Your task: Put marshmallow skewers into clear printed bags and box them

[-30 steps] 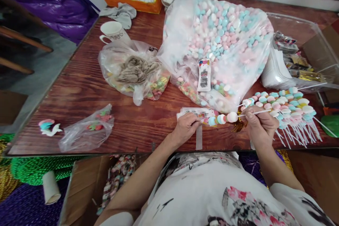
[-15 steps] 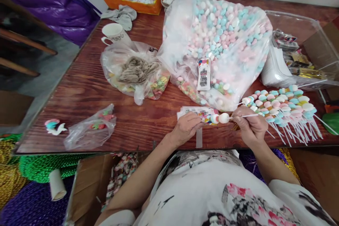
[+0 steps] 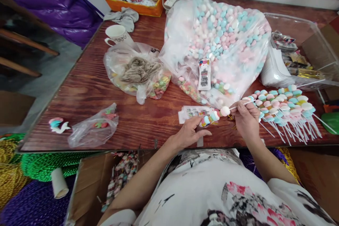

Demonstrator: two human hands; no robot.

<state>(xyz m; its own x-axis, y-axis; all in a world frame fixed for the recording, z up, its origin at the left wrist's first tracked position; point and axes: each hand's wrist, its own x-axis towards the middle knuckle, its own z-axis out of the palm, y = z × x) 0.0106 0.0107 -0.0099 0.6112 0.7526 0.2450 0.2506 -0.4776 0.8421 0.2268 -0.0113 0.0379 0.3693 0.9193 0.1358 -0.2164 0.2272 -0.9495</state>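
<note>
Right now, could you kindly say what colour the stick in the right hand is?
The stick in the right hand is white, clearest in the head view.

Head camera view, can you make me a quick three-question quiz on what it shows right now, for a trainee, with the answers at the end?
1. Multiple choice: what does the right hand grip?
A) a gold bowl
B) a white stick threaded with pastel pieces
C) a grey cloth

2. True or false: in this view, the white mug stands to the right of the big plastic bag.

3. Short answer: what colour is the tray at the back of the table?

Key: 1. B. 2. False, it is to the left. 3. Orange.
</note>
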